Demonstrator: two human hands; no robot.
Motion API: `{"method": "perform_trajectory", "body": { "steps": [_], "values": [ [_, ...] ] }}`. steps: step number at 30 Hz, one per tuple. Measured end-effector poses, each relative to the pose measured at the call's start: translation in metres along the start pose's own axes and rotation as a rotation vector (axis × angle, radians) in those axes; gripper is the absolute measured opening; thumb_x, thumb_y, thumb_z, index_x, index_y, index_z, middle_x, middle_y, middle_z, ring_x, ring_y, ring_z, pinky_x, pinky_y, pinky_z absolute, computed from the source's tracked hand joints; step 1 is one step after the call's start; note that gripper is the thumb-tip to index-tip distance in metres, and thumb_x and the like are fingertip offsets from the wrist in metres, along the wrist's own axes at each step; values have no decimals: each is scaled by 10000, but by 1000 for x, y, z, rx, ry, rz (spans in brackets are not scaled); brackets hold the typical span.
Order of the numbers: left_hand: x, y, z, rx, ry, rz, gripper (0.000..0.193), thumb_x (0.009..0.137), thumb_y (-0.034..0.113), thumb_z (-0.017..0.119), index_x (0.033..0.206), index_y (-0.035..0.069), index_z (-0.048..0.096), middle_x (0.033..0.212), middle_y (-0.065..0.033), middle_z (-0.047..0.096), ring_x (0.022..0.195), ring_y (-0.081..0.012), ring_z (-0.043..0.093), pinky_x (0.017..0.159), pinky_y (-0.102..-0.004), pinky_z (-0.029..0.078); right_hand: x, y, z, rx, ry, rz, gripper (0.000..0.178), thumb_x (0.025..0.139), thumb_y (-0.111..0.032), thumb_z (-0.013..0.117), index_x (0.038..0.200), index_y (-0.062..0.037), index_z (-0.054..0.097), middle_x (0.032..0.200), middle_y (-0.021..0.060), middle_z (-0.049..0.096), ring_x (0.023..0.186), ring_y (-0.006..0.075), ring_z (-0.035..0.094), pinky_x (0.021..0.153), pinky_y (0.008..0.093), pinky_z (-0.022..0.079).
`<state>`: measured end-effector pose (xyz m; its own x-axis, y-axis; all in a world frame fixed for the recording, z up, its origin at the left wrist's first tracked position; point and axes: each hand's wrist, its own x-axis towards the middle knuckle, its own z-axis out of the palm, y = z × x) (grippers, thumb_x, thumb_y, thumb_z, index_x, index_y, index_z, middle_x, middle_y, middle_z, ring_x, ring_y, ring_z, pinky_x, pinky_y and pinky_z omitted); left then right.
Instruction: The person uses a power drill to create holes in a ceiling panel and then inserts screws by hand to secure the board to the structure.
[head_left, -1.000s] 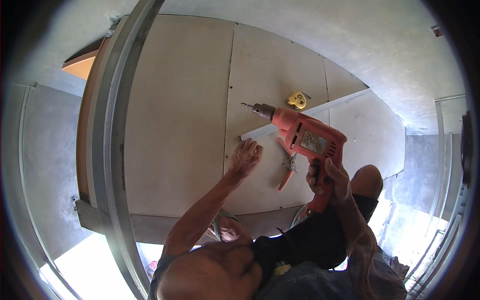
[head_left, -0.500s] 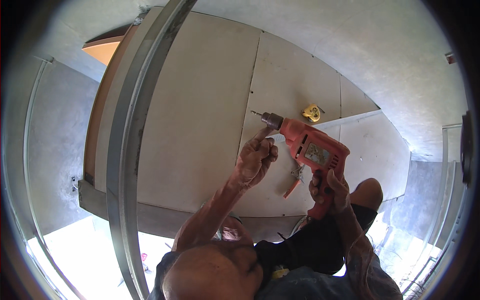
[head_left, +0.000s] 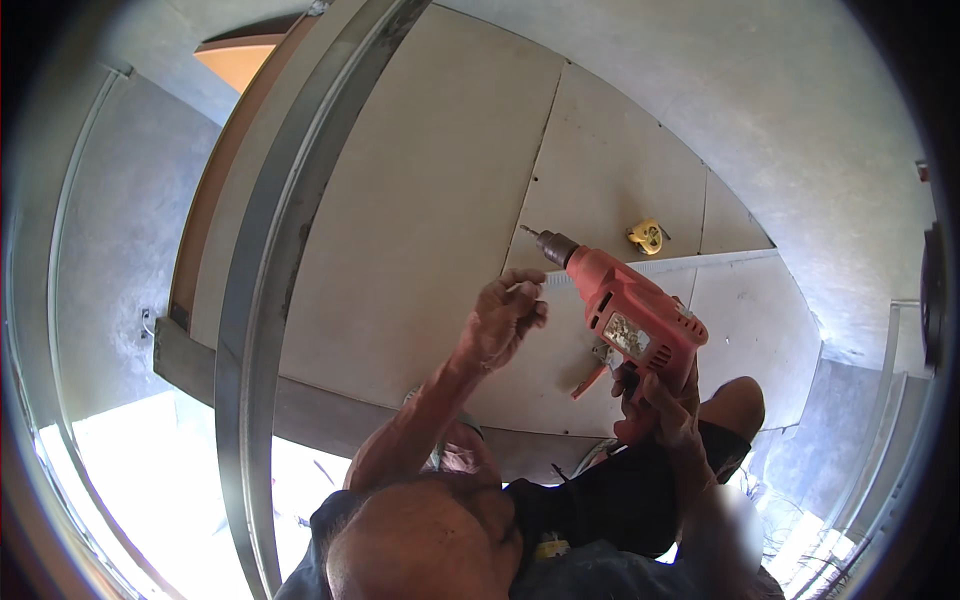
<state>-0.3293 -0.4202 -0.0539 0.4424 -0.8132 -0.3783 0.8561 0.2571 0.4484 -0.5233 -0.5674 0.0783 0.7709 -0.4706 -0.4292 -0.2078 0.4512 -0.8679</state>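
Observation:
My right hand (head_left: 668, 405) grips the handle of a red power drill (head_left: 640, 310). A thin bit sticks out of its dark chuck (head_left: 557, 247), aimed to the upper left. My left hand (head_left: 508, 318) hovers just below and left of the chuck, apart from it. Its fingers are curled in toward the thumb; whatever they may hold is hidden. Beneath the drill, pliers with orange handles (head_left: 590, 381) lie on the pale board surface (head_left: 430, 200), partly covered by the drill. A yellow tape measure (head_left: 648, 237) rests beyond the drill.
A long grey metal channel (head_left: 290, 190) runs from top to bottom on my left, close to the camera. A light metal strip (head_left: 720, 258) crosses the boards at right. Grey walls (head_left: 120, 270) surround the platform. My bent knee (head_left: 738, 405) is at the right.
My left fingers have come away from the drill chuck and curled. The drill has tilted slightly, its bit pointing more upward. The whole view has shifted a little.

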Motion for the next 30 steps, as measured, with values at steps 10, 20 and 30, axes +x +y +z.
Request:
{"method": "perform_trajectory", "body": {
  "steps": [10,20,30],
  "values": [
    [-16,39,-71,46,171,211,109,985,77,649,1090,69,625,944,-4,628,867,-122,615,778,-249,516,-4,10,-2,-4,-49,18,918,858,-159,705,1571,-51,136,1023,206,635,789,242,668,581,297,530],
    [-10,50,-60,-57,178,253,141,976,82,659,1097,56,592,967,-14,615,918,-163,663,835,-280,586,-9,21,8,-68,-103,4,840,870,-251,735,1493,15,239,894,177,638,720,219,655,600,321,550],
    [-12,52,-57,27,202,279,209,992,124,647,1161,17,587,984,-46,640,916,-159,675,860,-288,595,-7,22,2,-53,-159,21,875,869,-259,736,1511,12,206,896,178,635,704,218,651,591,318,540]
  ]
}}
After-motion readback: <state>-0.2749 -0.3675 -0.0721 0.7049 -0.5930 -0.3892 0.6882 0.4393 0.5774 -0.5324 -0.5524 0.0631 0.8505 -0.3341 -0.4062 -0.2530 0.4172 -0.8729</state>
